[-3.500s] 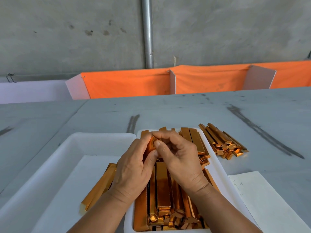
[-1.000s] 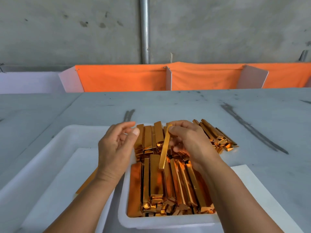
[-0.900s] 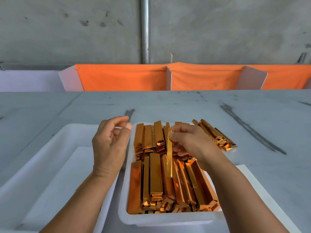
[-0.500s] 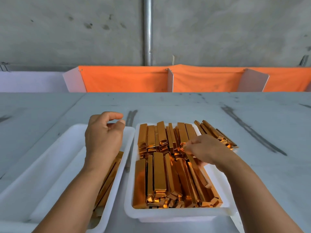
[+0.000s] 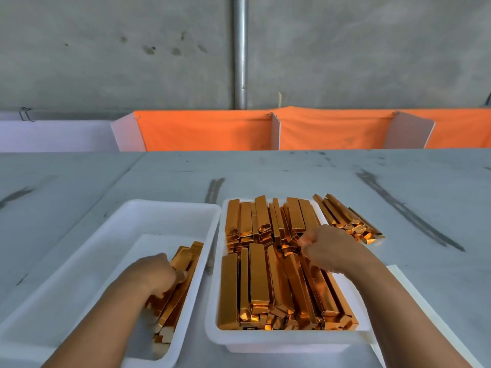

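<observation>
Grey table (image 5: 265,171) bears two white trays side by side. Under the left hand (image 5: 155,274): left tray (image 5: 170,205), with a short stack of gold boxes (image 5: 187,257) along its right wall. Fingers curl down onto the stack; actual grip cannot be told, blurred. Under the right hand (image 5: 332,251): right tray (image 5: 279,341), filled with two rows of gold boxes (image 5: 255,274). Fingers bent, tips among the boxes at mid-tray; hold likewise unclear. Beyond and right of that hand, a loose pile (image 5: 345,221) on the table. Farther: orange cloth (image 5: 207,131), concrete wall (image 5: 106,49).
</observation>
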